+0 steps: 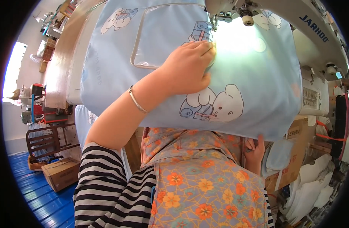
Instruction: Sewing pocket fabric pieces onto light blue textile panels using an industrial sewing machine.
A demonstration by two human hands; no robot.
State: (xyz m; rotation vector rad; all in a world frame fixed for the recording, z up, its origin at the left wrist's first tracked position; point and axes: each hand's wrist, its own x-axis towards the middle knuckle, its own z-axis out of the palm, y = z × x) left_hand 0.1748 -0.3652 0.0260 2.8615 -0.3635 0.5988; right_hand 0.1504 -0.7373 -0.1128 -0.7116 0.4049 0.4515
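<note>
A large light blue fabric panel (151,110) printed with white cartoon bears lies across the sewing machine bed and droops over its near edge. A clear plastic window (165,36) with pale edging is set in its far left part. My left hand (191,66) presses on the fabric beside this window, fingers bent together, just in front of the presser foot (214,26). The material under its fingertips is hidden. Lower right, my right hand (254,152) is at the fabric's hanging near edge, fingers curled and one finger raised against the cloth, its tip partly covered.
The sewing machine head (311,30) arches over the far right, its lamp lighting the fabric brightly. A cardboard box (290,155) and stacked white pieces (311,182) stand at right. Another box (60,173) sits on the blue floor at left, near a brown metal rack (49,140).
</note>
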